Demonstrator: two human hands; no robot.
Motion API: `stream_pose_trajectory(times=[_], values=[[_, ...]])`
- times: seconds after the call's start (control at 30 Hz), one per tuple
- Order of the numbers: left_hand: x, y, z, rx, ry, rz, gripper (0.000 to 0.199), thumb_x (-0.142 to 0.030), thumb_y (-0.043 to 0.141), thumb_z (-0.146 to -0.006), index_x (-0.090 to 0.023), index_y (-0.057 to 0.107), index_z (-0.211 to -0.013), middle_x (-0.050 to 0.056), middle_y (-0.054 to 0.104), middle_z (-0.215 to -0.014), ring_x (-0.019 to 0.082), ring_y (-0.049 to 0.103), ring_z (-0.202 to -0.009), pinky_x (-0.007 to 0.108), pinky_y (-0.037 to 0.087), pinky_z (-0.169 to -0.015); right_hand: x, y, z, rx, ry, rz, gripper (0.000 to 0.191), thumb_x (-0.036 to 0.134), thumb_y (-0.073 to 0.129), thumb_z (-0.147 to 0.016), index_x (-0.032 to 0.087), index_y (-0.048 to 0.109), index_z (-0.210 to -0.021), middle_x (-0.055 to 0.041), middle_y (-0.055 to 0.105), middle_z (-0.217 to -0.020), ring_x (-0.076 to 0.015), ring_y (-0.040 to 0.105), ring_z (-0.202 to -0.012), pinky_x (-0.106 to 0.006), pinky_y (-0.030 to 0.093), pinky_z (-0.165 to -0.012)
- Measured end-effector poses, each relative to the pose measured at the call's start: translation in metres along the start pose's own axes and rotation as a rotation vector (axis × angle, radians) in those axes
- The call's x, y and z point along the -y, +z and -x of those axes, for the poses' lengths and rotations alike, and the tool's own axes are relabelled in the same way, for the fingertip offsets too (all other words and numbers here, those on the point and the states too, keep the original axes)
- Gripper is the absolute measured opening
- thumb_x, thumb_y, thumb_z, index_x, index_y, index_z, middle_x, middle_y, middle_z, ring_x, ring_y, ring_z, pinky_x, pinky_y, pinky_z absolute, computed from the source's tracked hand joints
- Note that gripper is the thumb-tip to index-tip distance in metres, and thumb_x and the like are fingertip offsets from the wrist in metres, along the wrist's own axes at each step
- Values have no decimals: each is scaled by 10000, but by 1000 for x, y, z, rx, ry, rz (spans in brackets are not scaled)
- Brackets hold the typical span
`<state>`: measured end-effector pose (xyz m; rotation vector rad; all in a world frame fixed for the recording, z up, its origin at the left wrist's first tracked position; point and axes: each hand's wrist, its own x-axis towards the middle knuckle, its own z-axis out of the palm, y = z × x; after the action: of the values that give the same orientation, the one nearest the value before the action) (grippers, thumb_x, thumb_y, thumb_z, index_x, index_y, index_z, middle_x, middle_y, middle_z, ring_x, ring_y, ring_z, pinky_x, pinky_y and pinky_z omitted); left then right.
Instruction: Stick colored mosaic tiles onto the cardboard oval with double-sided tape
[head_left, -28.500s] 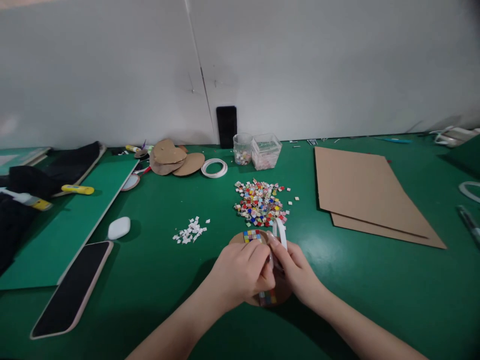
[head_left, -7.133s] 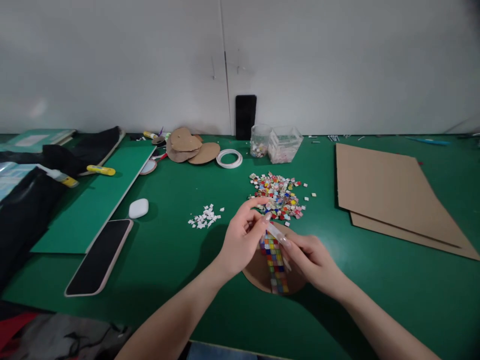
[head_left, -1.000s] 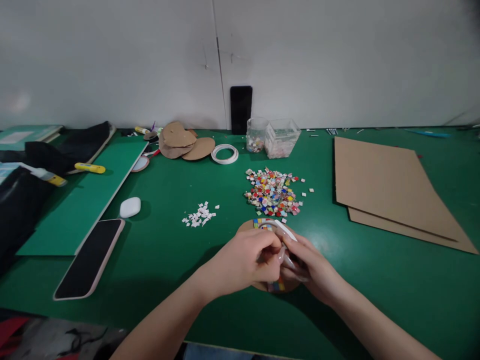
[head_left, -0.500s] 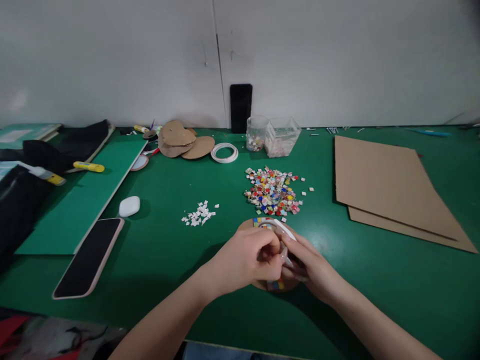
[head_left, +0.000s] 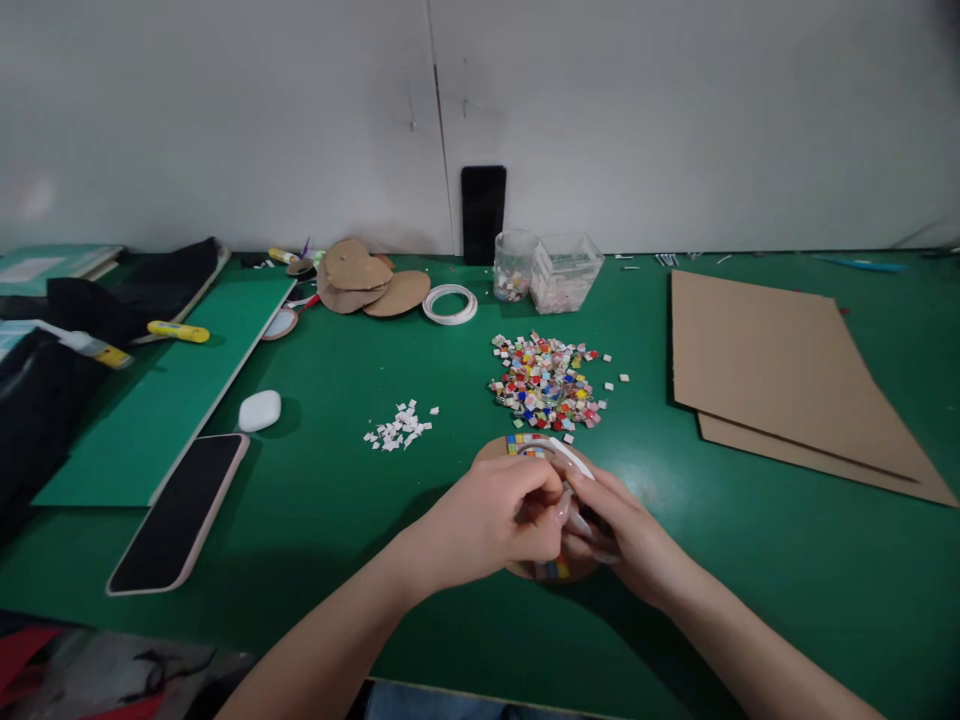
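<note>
In my right hand (head_left: pixel 634 530) is a white roll of tape (head_left: pixel 572 457), tilted, with the fingers wrapped round its rim. My left hand (head_left: pixel 491 515) is closed in a pinch against the roll's near side, and its fingertips hide whatever they grip there. Below both hands lies a round cardboard disc (head_left: pixel 489 452), with rows of small coloured mosaic tiles (head_left: pixel 517 442) showing at its far and near edges. The hands cover the middle of the disc. Just beyond it spreads a heap of loose mosaic tiles (head_left: pixel 544 380).
White paper scraps (head_left: pixel 399 428) lie left of the tile heap. Further back are another tape roll (head_left: pixel 450 305), cardboard discs (head_left: pixel 397 295), a clear cup (head_left: pixel 515 262) and a clear box (head_left: pixel 566 270). Cardboard sheets (head_left: pixel 772 360) lie right; a phone (head_left: pixel 180 515) and earbud case (head_left: pixel 260 411) lie left.
Almost nothing differs. Both hands keep their grip at the tape roll, with only a slight shift of the fingers and of the view.
</note>
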<state>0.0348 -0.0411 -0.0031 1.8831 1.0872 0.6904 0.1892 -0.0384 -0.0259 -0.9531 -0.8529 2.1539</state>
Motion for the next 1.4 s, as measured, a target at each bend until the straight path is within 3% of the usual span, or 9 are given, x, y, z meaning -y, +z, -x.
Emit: stream_pose_trajectory(times=[0.37,0.63,0.9,1.4], values=[[0,2,-1,-30,21,27,166,-119,500,-702,-175,375,-607,-60,372,-567,65,355,-535,166,328,-515,-2,-2,2,-70,37,24,363,488,610,-741,168,558,-903,100,249,-484,-40,113,-416,-152,115,-358],[-5,1,-1,0,-40,40,173,-135,546,-668,-174,395,-595,-51,433,-578,68,400,-537,168,345,-500,-2,-2,1,-149,84,36,373,515,653,-672,181,580,-820,62,336,-539,-54,227,-444,-155,173,-375],[-4,-1,-1,13,-18,-11,151,-133,469,-714,-173,386,-595,-61,367,-542,66,346,-511,171,304,-475,0,-1,-1,-22,37,24,337,500,595,-738,171,556,-801,92,260,-468,-37,118,-397,-160,94,-347],[-3,0,-1,0,-20,4,189,-148,487,-721,-178,358,-587,-60,373,-549,66,353,-518,173,324,-498,-2,-1,0,-61,61,26,361,516,624,-711,166,553,-764,85,272,-496,-39,141,-420,-150,112,-368]])
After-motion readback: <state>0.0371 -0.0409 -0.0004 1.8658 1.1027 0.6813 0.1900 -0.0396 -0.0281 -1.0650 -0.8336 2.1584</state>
